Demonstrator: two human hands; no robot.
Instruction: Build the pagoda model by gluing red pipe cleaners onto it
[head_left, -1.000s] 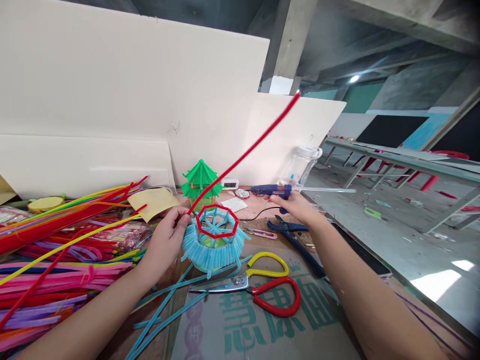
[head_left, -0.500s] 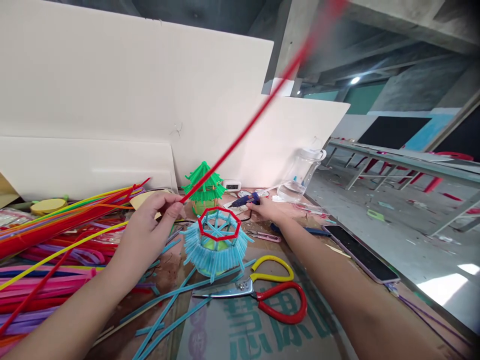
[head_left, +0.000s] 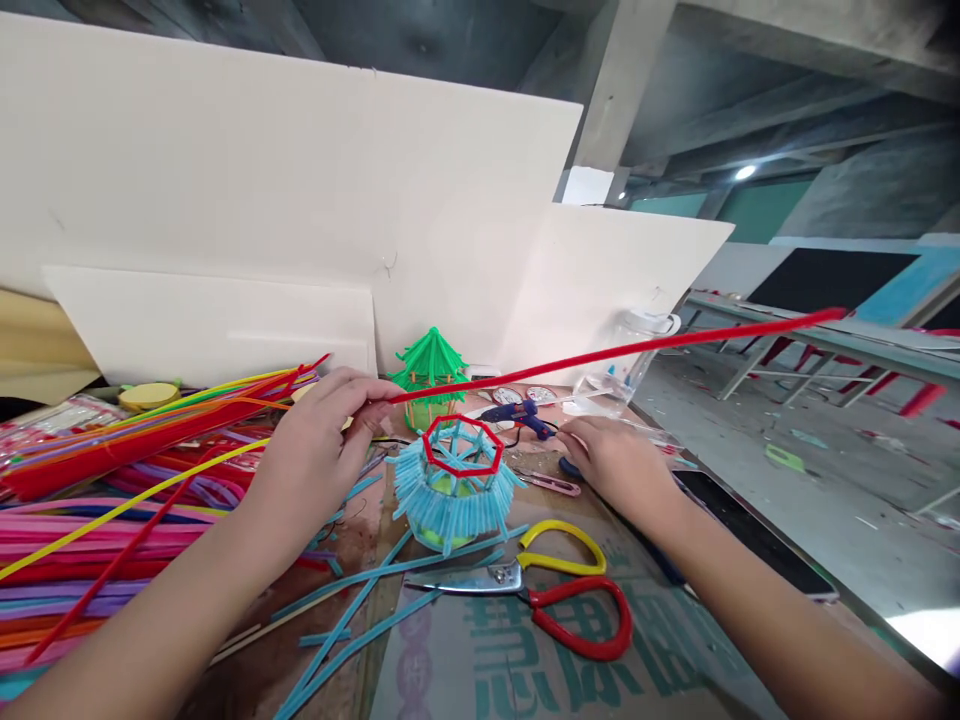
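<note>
My left hand [head_left: 330, 425] pinches one end of a long red pipe cleaner [head_left: 622, 352], which stretches out to the right. In front of it stands a small round structure with light blue pipe-cleaner fringe [head_left: 454, 510] and a red octagonal ring [head_left: 463, 472] on top. My right hand [head_left: 619, 460] is closed over a dark blue-handled tool [head_left: 660, 550], mostly hidden under the palm and forearm. A blue glue gun [head_left: 517, 412] lies just left of those fingers. Scissors [head_left: 502, 578] with one yellow and one red handle lie nearer me.
Colourful pipe cleaners [head_left: 112, 540] are heaped at the left. Behind the blue piece stands a green-roofed model [head_left: 433, 365]. A pink cutter [head_left: 551, 484], a phone [head_left: 757, 535] and a clear jug [head_left: 630, 350] are on the right. White boards [head_left: 300, 200] stand along the back.
My right hand has left the glue gun and moved nearer, onto the blue-handled tool, which has turned. The red pipe cleaner has swung down from steeply raised to nearly level. The view shifted left.
</note>
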